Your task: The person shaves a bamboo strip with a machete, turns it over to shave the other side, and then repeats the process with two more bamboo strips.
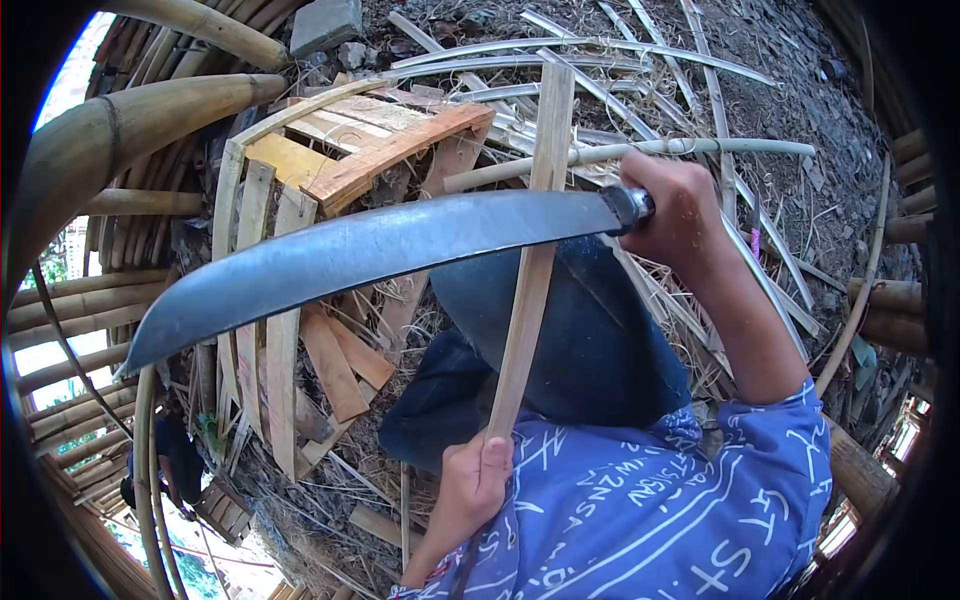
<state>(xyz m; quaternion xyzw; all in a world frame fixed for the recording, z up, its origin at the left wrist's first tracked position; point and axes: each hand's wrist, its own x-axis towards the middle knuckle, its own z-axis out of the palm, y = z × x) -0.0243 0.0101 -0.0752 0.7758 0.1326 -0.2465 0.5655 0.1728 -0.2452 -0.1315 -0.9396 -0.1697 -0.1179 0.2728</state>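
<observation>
My right hand (682, 205) is wrapped around the handle of a machete (380, 245). Its long, broad blade stretches left across the view, with the tip low at the far left. Below it, my left hand (474, 485) grips the lower end of a long, pale bamboo strip (528, 310), thumb laid along its face. The strip slants up past my bent knee in dark trousers (590, 330). The blade crosses in front of the strip in this view, close to the handle.
A low wooden frame with an orange-brown board (400, 155) stands ahead, with slats (285, 340) beside it. Split bamboo strips (640, 150) and shavings litter the ground. Thick bamboo poles (150, 120) line the left, near a grey block (326, 27). Another person (172, 460) is at lower left.
</observation>
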